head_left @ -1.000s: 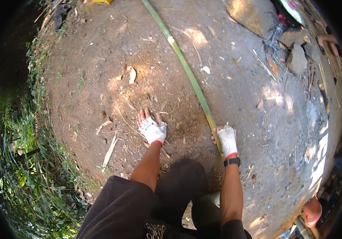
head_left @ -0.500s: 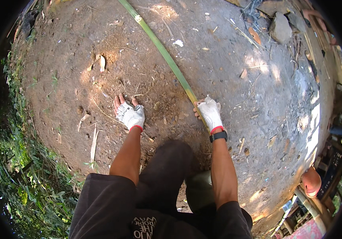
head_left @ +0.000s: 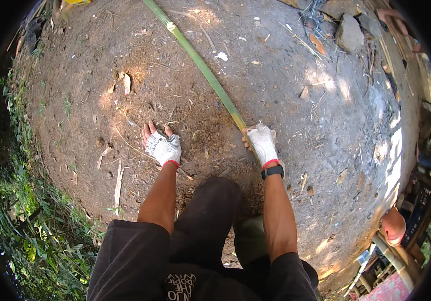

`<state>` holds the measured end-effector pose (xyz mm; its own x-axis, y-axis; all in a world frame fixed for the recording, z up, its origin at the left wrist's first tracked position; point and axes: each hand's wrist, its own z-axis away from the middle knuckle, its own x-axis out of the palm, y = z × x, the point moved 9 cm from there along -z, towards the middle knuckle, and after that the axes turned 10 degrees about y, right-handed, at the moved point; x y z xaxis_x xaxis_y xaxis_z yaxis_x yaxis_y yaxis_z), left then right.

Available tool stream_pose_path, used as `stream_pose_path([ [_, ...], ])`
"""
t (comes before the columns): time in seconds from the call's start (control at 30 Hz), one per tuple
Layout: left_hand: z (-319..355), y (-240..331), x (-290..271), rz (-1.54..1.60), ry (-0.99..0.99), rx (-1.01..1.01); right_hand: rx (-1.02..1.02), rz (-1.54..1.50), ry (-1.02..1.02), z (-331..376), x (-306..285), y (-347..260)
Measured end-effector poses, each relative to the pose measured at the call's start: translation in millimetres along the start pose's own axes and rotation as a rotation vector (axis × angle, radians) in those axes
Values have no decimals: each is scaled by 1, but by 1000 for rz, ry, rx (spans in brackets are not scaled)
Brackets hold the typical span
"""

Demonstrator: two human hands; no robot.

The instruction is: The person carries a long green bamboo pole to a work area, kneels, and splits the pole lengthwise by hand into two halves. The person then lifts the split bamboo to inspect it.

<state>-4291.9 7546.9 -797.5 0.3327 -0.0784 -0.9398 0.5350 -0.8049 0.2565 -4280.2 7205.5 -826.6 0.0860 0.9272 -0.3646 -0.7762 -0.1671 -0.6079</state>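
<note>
A long green strip of split bamboo (head_left: 203,65) runs from the top edge down to my right hand (head_left: 263,143), yellowing toward its near end. The fingers of that hand are wrapped round the near end, and a white fingerless glove covers the palm. A pale node (head_left: 170,26) shows farther up the strip. To the left, my left hand (head_left: 163,146), in a matching dotted glove with red cuff, hovers over or rests on the soil; I cannot tell which. Its bare fingers are stretched out and hold nothing. On my right wrist sits a dark watch (head_left: 273,171).
Bare brown soil (head_left: 75,125) carries dry leaves (head_left: 127,83) and twigs. Green plants (head_left: 35,236) line the lower left. A large stone (head_left: 350,34) lies at the upper right. An orange-brown rounded object (head_left: 393,227) and bamboo poles (head_left: 395,261) are at the right edge.
The view has shifted slightly, and the ground and bamboo sit a little farther left. A bit more of a yellow thing shows at the top left. Both hands keep nearly the same pose.
</note>
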Motion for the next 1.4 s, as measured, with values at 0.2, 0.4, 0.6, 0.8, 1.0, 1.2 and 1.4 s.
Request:
stream_pose_path([
  [0.2, 1, 0, 2, 1, -1, -4, -66, 44, 33, -4, 0, 1],
  [0.4, 1, -2, 2, -10, -9, -1, -87, 50, 84, -3, 0, 2],
  [0.6, 1, 4, -2, -14, 28, 18, -100, 78, 82, -6, -1, 3],
  [0.8, 2, 3, -1, -17, 44, 34, -69, -29, 55, -6, 0, 8],
  [1.0, 3, 3, -2, -27, 51, 42, -59, -1, 29, -7, 0, 5],
  [1.2, 2, 2, 0, -32, 45, 55, 12, -101, -86, -8, 1, 9],
  [1.4, 1, 0, -1, -11, 9, 12, 3, -61, -108, -8, 2, 8],
])
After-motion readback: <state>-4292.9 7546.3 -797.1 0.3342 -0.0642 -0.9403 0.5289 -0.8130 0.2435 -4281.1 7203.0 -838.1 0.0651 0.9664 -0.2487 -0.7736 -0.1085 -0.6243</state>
